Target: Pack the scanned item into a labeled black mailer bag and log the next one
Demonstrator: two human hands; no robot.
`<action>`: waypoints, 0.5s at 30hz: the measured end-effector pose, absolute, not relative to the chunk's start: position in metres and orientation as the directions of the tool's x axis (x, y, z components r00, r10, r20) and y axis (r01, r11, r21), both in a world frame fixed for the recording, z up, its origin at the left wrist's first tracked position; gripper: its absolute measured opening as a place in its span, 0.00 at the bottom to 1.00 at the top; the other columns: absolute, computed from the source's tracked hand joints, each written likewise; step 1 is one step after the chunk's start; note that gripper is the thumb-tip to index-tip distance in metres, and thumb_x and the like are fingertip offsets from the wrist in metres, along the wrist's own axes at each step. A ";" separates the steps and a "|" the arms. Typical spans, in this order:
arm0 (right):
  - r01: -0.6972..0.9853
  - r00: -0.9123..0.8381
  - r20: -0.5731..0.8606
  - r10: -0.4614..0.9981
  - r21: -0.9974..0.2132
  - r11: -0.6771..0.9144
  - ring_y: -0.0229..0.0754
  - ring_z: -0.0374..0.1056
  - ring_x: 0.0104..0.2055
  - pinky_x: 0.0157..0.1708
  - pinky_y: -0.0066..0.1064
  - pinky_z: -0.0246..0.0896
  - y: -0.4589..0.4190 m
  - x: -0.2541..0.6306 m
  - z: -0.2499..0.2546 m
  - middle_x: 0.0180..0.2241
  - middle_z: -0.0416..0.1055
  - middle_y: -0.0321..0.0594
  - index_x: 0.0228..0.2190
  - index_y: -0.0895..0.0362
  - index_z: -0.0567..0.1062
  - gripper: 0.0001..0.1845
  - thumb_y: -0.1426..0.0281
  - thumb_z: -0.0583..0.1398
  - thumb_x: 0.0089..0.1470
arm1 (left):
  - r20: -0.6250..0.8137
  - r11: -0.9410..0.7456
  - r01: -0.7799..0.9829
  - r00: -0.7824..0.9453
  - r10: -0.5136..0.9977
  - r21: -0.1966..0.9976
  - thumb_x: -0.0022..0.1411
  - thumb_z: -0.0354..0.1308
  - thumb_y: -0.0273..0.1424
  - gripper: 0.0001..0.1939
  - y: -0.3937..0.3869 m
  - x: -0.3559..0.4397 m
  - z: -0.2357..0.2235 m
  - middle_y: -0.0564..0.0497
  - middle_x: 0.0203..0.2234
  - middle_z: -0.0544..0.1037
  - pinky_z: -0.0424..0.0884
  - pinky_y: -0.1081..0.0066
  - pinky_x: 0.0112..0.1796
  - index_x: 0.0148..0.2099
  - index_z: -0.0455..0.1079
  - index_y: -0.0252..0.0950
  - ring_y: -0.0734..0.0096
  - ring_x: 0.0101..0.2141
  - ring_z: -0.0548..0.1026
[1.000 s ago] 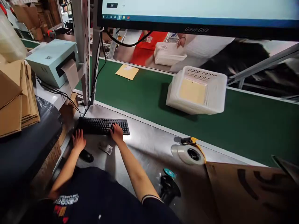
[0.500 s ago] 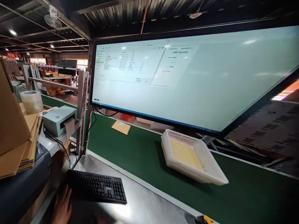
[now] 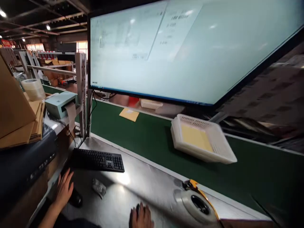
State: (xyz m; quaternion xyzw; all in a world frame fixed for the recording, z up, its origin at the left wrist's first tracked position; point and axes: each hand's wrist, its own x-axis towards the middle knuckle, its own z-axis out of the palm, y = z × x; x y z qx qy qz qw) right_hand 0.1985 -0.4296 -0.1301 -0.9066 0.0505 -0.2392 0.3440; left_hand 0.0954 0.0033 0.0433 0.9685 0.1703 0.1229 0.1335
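Observation:
My left hand (image 3: 63,189) lies flat on the steel table (image 3: 147,190), fingers spread. It is just left of the black keyboard's (image 3: 96,160) near corner and touches a small black object (image 3: 75,199). Only the fingers of my right hand (image 3: 141,218) show at the bottom edge. They are stretched out on the table and hold nothing that I can see. A small clear plastic packet (image 3: 99,187) lies between the two hands, in front of the keyboard.
A large monitor (image 3: 178,47) hangs over a green conveyor belt (image 3: 147,142). On the belt are a white basket (image 3: 223,148) holding a yellow envelope and a loose envelope (image 3: 129,114). A tape dispenser (image 3: 197,204) sits right. Label printer (image 3: 60,104) and flat cardboard (image 3: 16,120) are left.
My right hand has left the keyboard and come back to the table's near edge. My left hand stays by the keyboard's left end. The view swung up to the monitor, then partly down.

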 end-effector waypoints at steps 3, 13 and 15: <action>0.291 0.951 0.266 0.155 -0.615 -0.732 0.69 0.68 0.70 0.68 0.71 0.62 -0.353 0.180 -0.070 0.66 0.71 0.66 0.65 0.56 0.75 0.34 0.54 0.48 0.68 | 0.235 -0.895 0.304 0.891 0.389 0.326 0.79 0.44 0.28 0.25 -0.013 0.075 0.095 0.38 0.73 0.67 0.50 0.47 0.75 0.70 0.70 0.28 0.56 0.72 0.66; 0.751 0.539 0.209 0.816 -0.557 -0.354 0.54 0.64 0.73 0.70 0.41 0.60 -0.177 0.129 -0.018 0.71 0.65 0.61 0.67 0.67 0.73 0.34 0.58 0.53 0.70 | 0.281 -0.799 0.487 0.759 0.587 0.354 0.80 0.44 0.33 0.26 -0.018 -0.061 0.108 0.32 0.70 0.69 0.53 0.56 0.74 0.69 0.66 0.20 0.56 0.72 0.66; 0.792 0.492 0.263 0.830 -0.532 -0.301 0.53 0.66 0.72 0.71 0.40 0.62 -0.173 0.117 -0.024 0.72 0.67 0.53 0.67 0.53 0.75 0.34 0.62 0.64 0.61 | 0.345 -0.785 0.504 0.710 0.614 0.360 0.79 0.42 0.36 0.27 -0.021 -0.088 0.089 0.35 0.66 0.75 0.63 0.57 0.71 0.69 0.68 0.27 0.55 0.68 0.71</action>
